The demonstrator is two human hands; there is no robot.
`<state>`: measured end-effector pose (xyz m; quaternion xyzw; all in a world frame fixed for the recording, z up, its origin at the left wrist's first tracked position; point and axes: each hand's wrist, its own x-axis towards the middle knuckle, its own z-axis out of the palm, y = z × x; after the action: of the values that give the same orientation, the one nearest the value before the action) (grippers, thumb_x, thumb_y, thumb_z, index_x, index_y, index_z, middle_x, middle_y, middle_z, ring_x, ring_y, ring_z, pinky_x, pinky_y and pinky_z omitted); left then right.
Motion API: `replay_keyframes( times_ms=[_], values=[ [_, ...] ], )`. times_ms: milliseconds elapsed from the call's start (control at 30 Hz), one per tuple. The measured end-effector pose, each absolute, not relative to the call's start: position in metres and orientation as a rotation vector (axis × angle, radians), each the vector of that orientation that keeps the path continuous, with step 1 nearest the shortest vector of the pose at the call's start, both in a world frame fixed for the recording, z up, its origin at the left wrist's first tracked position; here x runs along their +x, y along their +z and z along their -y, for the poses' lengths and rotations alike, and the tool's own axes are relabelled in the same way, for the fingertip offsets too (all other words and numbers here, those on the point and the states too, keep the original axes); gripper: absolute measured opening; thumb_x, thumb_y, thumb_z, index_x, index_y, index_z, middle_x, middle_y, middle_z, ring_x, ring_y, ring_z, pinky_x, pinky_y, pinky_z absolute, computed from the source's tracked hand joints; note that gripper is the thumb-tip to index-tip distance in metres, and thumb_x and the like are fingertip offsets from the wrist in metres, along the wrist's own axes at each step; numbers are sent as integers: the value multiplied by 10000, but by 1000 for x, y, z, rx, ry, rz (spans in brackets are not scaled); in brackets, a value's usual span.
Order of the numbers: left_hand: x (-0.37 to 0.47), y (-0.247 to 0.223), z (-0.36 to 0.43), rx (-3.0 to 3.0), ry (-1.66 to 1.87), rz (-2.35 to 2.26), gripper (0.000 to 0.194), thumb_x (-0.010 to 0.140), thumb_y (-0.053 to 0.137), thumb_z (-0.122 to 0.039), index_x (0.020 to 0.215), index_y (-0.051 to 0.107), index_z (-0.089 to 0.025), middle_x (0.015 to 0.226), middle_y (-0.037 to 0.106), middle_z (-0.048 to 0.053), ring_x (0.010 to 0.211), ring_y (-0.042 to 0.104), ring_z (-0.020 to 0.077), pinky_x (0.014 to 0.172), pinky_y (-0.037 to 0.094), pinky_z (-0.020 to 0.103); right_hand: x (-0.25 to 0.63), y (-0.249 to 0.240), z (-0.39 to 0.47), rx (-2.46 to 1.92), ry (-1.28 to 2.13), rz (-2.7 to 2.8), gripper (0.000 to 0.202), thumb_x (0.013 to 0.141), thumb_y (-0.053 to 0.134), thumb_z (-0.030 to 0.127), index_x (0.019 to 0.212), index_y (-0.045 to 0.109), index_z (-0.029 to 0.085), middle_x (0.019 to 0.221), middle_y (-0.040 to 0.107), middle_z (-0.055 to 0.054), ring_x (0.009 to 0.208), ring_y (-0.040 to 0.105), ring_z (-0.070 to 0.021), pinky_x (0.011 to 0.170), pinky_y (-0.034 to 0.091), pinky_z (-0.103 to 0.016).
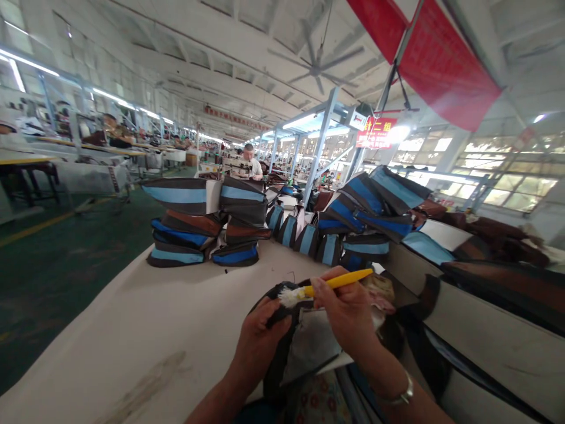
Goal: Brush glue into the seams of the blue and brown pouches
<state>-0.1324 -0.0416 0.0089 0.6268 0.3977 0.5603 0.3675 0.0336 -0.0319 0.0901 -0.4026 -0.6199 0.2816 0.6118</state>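
My right hand is closed around a brush with a yellow handle and a white, frayed bristle head. The bristles touch the dark rim of a sewn piece, black at the edge with a greyish-white inner face. On the near left side of that rim, my left hand grips the piece between thumb and fingers, close to the bristles. The piece is tilted toward me above the table's near edge, and part of it is hidden behind my hands. I cannot make out its exact kind.
Stacks of dark pieces with blue and brown stripes stand on the pale table. More striped pieces are heaped at the back right. Large pieces lie near my right arm. A person sits farther back.
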Motion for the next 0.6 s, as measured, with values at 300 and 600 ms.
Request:
replay_keyframes(
  times_ms=[300,600],
  values=[
    [-134,3,47,1552,1406,-1051,334,873,583,-307,1171,699,-211,1236,645,74,1125,622,246,964,530,380,41,93,28,-976,451,1522,214,870,646,393,791,587,203,560,586,30,489,571,-144,480,462,-238],
    [-134,4,50,1522,1421,-1023,309,874,582,-337,1132,712,-226,1254,647,57,1129,629,247,946,539,363,40,84,32,-842,42,1814,86,888,591,234,804,582,218,694,617,8,595,606,-143,567,478,-256]
  ],
)
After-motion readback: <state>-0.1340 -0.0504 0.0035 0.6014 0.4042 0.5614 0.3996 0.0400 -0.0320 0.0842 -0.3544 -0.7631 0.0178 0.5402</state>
